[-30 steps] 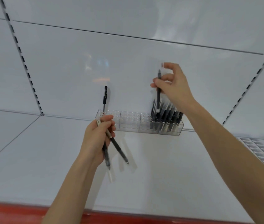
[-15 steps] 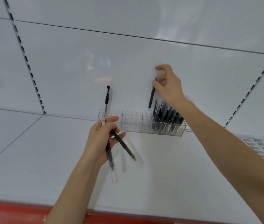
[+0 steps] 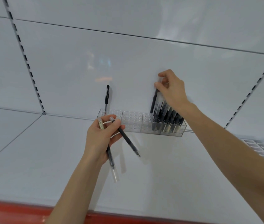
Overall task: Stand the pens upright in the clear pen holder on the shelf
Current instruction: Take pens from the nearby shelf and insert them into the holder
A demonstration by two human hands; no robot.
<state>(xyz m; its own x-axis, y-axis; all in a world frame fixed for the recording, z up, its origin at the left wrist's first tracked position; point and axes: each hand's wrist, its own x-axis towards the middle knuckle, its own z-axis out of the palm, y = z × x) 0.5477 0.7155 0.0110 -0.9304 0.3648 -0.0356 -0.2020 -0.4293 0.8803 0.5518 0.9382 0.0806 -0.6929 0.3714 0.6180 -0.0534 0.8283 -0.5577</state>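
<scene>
The right hand (image 3: 173, 89), pinching a black pen (image 3: 154, 101) by its top, is bringing it lower than a second ago, its tip nearly slotting into the clear pen holder (image 3: 132, 123) on the shelf (image 3: 47, 151) beside the standing pens (image 3: 168, 117), while the left hand (image 3: 100, 139) is gripping two more pens (image 3: 128, 141).

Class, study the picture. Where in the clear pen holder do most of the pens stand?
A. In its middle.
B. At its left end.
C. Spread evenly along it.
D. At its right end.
D: the dark cluster of pens fills the right end of the pen holder, one lone pen stands at the left end, and the middle slots are bare.
</scene>
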